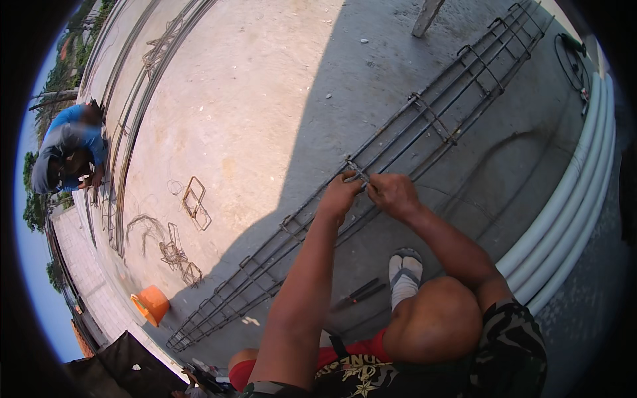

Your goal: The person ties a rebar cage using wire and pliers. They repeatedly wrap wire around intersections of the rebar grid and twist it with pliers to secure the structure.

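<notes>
A long rebar cage [428,130] of straight bars and square stirrups runs diagonally over the concrete floor. Near its middle, both hands meet at a stirrup. My left hand [344,193] has its fingers bent around the bars at the stirrup's corner. Close beside it on the right, my right hand [394,193] has its fingers closed at the same stirrup; whether it pinches a tie wire is too small to tell. Pliers or cutters with dark handles [366,293] lie on the floor near my sandalled foot [405,271].
Pale pipes [562,199] lie along the right, with a corded green tool [572,44] beyond. Loose stirrups [194,196], wire [147,224] and an orange bucket [153,303] are at left. A co-worker [74,144] bends over long rebars [130,134]. A post [426,19] stands at the top.
</notes>
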The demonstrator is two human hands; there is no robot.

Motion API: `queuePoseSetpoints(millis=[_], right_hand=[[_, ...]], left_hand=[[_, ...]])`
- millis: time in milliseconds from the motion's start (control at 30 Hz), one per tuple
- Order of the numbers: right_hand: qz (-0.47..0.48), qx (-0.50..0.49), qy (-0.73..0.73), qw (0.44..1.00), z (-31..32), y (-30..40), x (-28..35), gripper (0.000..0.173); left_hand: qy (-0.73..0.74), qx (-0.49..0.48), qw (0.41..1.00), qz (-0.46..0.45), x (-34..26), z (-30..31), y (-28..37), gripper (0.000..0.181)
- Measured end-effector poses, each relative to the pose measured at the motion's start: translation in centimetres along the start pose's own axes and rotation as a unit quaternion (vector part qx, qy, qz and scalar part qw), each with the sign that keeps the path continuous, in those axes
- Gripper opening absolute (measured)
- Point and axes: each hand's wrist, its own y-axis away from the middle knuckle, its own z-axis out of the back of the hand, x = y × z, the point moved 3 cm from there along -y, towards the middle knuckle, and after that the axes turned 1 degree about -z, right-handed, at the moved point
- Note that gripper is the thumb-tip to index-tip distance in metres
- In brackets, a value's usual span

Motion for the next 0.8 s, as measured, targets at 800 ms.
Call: queuePoseSetpoints(millis=[800], right_hand=[[-0.023,-0.024,-0.01,0.999,-0.1,0.6,0.4,0.017]], left_hand=[[0.092,-0.123,0.985,-0.075,-0.8,-0.9,1.6,0.026]])
